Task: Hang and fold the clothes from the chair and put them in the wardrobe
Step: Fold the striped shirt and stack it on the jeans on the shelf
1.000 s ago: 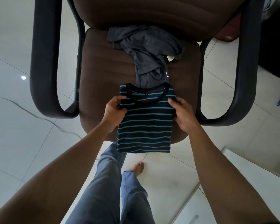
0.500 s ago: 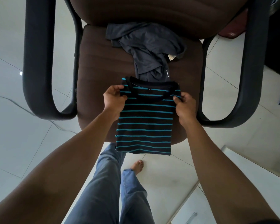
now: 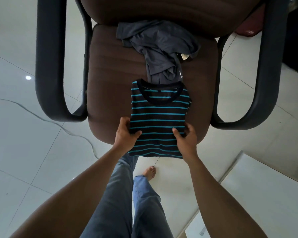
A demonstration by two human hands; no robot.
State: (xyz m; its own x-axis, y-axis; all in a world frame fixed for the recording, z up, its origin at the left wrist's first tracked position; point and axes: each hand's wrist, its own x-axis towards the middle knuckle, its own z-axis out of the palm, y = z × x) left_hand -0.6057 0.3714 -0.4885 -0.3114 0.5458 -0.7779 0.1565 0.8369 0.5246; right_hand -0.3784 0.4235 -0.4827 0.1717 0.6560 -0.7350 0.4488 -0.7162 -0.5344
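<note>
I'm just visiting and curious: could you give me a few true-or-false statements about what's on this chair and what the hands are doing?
1. The left hand and the right hand both grip the striped shirt. True.
2. The striped shirt is red and white. False: it is dark with teal stripes.
3. A grey garment lies crumpled on the chair seat beyond the striped shirt. True.
4. The grey garment hangs on a hanger. False: it lies loose on the chair seat.

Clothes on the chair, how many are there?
2. A striped shirt at the front of the seat, gripped by the left hand and right hand; a crumpled grey garment behind it. Others may hide underneath.
</note>
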